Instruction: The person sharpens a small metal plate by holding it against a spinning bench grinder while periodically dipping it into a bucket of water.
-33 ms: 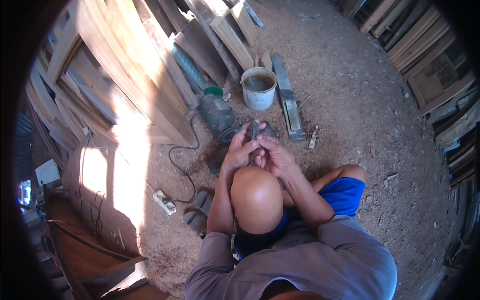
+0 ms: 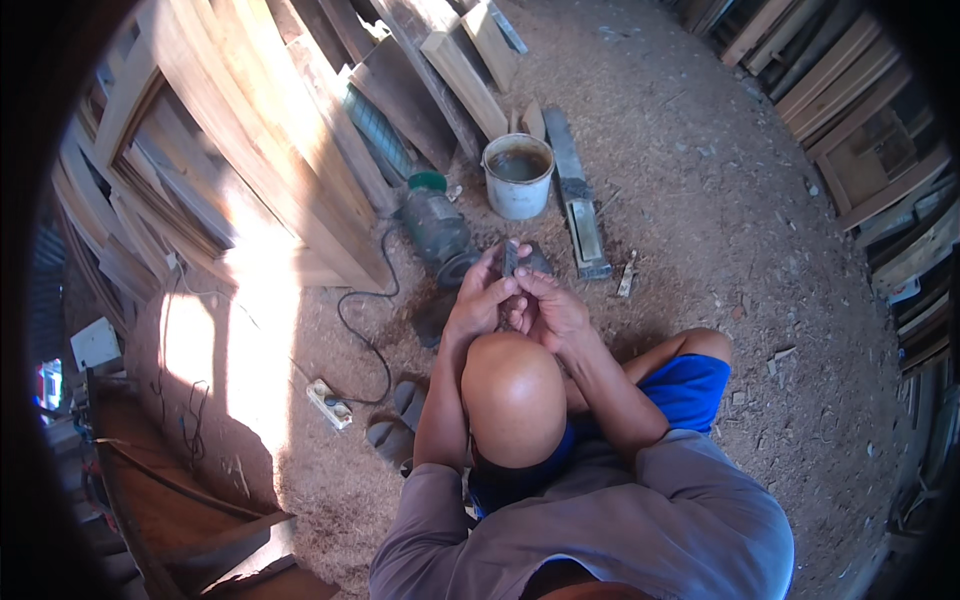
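In front of my raised knee, both hands meet around a small, flat, dark grey piece like a blade (image 2: 511, 259). My left hand (image 2: 481, 303) has its fingers closed on the left side of this piece, its thumb pointing across toward the other hand. From the right, my right hand (image 2: 552, 312) pinches the same piece near its lower end with thumb and fingers. What kind of piece it is does not show clearly. Just beyond the left hand lies a green motor (image 2: 436, 225) with a round dark wheel (image 2: 458, 268) at its near end.
Ahead stands a white bucket (image 2: 518, 198) of murky water, and beside it lies a board with a sharpening stone (image 2: 584, 232). A power strip (image 2: 329, 404) with a black cord and sandals (image 2: 391, 439) lie at left. Timber (image 2: 270, 150) leans at far left; shavings litter the floor.
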Motion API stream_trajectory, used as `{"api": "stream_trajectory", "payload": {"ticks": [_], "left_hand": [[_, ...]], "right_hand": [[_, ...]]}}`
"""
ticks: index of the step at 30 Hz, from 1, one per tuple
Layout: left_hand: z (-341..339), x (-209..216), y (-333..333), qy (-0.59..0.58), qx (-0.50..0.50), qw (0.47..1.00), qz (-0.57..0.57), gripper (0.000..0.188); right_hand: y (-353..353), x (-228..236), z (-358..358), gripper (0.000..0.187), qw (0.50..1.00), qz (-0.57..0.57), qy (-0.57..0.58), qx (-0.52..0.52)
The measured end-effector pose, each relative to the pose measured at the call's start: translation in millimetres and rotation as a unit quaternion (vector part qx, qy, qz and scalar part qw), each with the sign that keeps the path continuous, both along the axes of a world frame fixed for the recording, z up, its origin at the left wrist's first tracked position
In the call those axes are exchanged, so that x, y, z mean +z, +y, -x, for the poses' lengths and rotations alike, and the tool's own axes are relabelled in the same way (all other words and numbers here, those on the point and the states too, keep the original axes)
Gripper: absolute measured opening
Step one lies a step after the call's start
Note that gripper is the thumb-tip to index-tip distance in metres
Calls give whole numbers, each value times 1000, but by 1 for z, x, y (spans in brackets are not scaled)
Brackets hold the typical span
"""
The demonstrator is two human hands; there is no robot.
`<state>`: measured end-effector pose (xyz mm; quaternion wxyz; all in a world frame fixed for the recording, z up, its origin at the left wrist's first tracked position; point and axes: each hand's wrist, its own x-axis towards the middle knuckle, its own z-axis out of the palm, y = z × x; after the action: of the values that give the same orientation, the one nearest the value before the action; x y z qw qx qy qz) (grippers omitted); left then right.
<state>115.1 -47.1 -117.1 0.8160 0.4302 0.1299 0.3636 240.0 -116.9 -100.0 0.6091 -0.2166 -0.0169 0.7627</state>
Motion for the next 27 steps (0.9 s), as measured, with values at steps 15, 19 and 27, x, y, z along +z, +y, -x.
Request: {"api": "stream_trajectory", "payload": {"ticks": [15,19,27], "left_hand": [[-1,0,-1,115,35,993,4,49],[-1,-5,1,89,25,995,23,41],[-6,-5,-1,111,42,993,19,40]], "right_hand": [[7,-13,-5,10,999,31,-40,-12],[8,-16,-5,9,999,25,-38,-17],[7,-21,-11,11,999,8,-30,-10]]}}
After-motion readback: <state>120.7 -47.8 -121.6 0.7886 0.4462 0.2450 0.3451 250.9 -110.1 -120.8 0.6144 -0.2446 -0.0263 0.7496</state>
